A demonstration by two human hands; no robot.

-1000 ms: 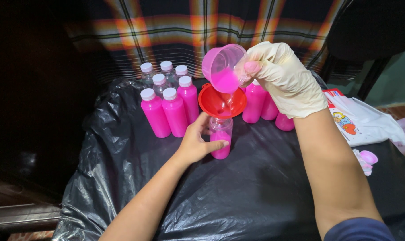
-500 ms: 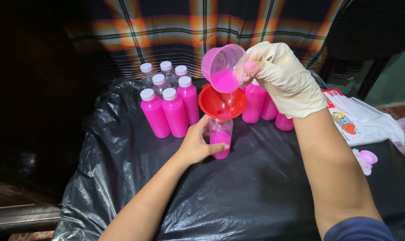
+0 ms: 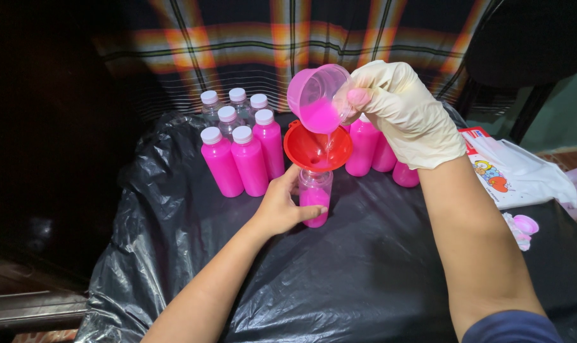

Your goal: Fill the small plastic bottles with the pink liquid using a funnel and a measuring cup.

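- I see the small clear bottle (image 3: 315,198) mid-table on black plastic sheeting (image 3: 339,286), part full of pink liquid, a red funnel (image 3: 318,147) in its neck.
- My bare left hand (image 3: 283,206) wraps its fingers around the bottle.
- My gloved right hand (image 3: 406,111) grips a tilted pink cup (image 3: 318,95) above the funnel, pouring.
- Capped pink bottles (image 3: 237,162) stand far left; a white printed bag (image 3: 517,174) lies right.

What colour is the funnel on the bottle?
Red; the funnel sits in the bottle, seen in the head view.
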